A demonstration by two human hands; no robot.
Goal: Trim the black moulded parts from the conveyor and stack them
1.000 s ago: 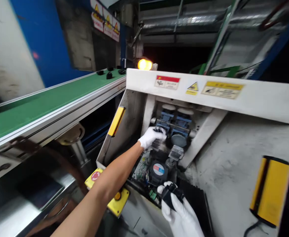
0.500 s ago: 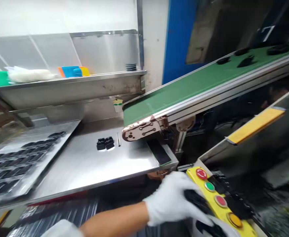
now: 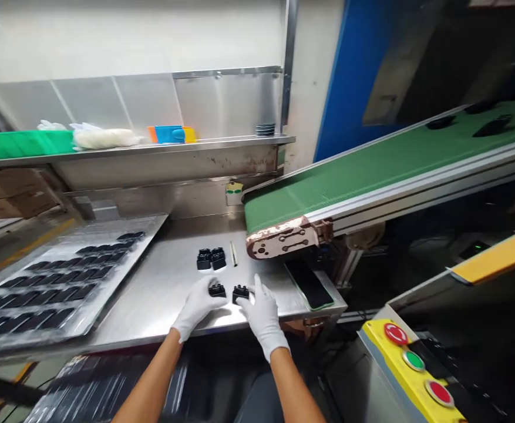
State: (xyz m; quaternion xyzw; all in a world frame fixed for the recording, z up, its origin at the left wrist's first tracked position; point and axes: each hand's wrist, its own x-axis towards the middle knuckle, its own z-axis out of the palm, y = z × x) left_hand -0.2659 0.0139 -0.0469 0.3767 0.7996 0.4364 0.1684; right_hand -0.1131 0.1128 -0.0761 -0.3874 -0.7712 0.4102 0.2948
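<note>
My left hand (image 3: 201, 305), in a white glove, grips a small black plastic part (image 3: 217, 291) with short prongs on top. A similar black plastic part (image 3: 240, 294) is between the fingers of my gloved right hand (image 3: 262, 314), whose index finger points forward. Both parts are side by side, a little apart, at the front of the metal table (image 3: 151, 305). Whether they rest on the surface I cannot tell. Just beyond them sits a small cluster of similar black parts (image 3: 211, 258), beside a thin pen-like stick (image 3: 233, 254).
On the left lies a tray (image 3: 103, 302) with rows of black pieces. A green conveyor belt (image 3: 349, 170) slopes down to the table, carrying dark parts higher up. A phone (image 3: 309, 285) lies at the right edge, near a yellow control box (image 3: 384, 358). A shelf (image 3: 222, 144) runs behind.
A gloved hand with black parts was by the yellow control box at lower right. Now both hands hold parts at the table's front. The view has shifted left.
</note>
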